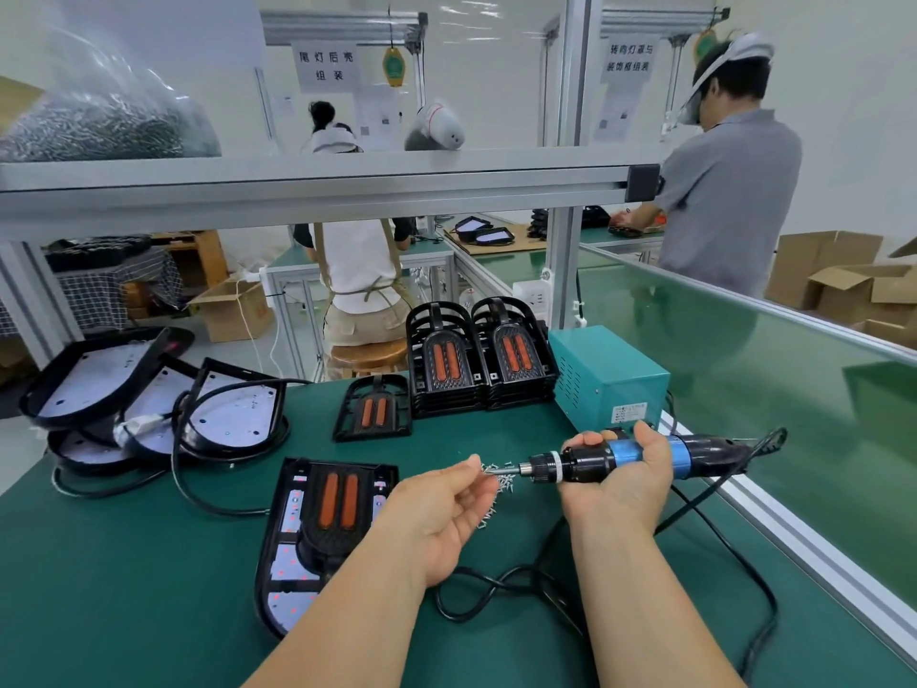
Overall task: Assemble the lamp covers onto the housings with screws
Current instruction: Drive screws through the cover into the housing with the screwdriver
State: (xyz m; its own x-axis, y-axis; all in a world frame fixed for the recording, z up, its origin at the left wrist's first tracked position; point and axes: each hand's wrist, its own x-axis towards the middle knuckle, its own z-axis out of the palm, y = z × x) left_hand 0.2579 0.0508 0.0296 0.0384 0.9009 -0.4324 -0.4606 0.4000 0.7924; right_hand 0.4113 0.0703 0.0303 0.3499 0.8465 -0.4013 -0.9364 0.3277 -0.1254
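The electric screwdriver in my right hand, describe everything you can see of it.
The electric screwdriver is a slim cylinder, seemingly plastic: black body, blue band at mid-length, a silver ring and knurled black collar ahead, then a thin metal bit. It lies level above the green mat, bit pointing toward the person's left. The right hand grips its middle; fingertips of the left hand meet the bit tip, over loose screws. A black cable leaves its rear and loops across the mat.

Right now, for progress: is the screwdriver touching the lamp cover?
No, right hand holds the electric screwdriver level, bit at the left hand.
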